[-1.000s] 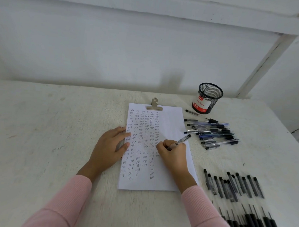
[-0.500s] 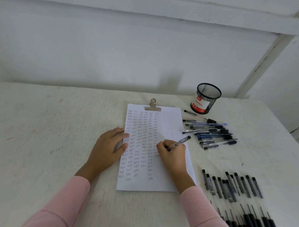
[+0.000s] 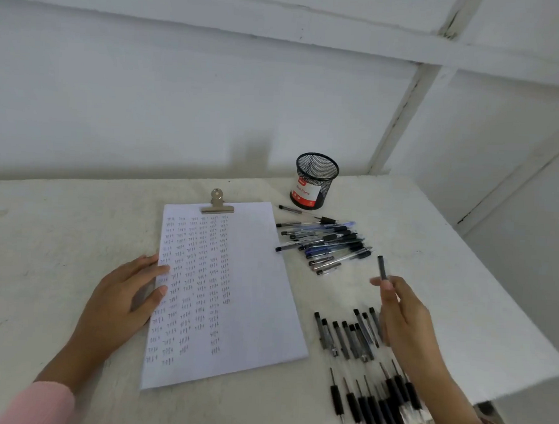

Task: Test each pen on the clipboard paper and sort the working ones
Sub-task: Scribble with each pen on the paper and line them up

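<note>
Above the table (image 3: pixel 436 250), to the right of the sheet, the right hand (image 3: pixel 401 316) grips a single pen (image 3: pixel 382 268). Its thumb and fingers are curled round the lower part, and the dark end points upward. This pen is raised off the surface, between the far pile and the near rows, touching neither. The hand is motion-blurred, so the exact finger placement cannot be told.

The one sheet of paper (image 3: pixel 255 291) lies just left of it, held at its top edge by one metal clip (image 3: pixel 217 203). About six columns of small pen marks fill its left half; its right half is blank. The left hand (image 3: pixel 123 301) lies flat and relaxed, with fingertips and thumb resting on the sheet's left edge.

Beyond the held pen lies a loose pile of pens (image 3: pixel 328 242), roughly a dozen, too overlapped for an exact count. One lone pen (image 3: pixel 290 208) lies apart from it, beside the single black mesh cup (image 3: pixel 316 178). Nearer the person, about nine lie in a near row of pens (image 3: pixel 343 336), and at least six black-gripped pens (image 3: pixel 367 408) lie below that, partly hidden by the right forearm.
</note>
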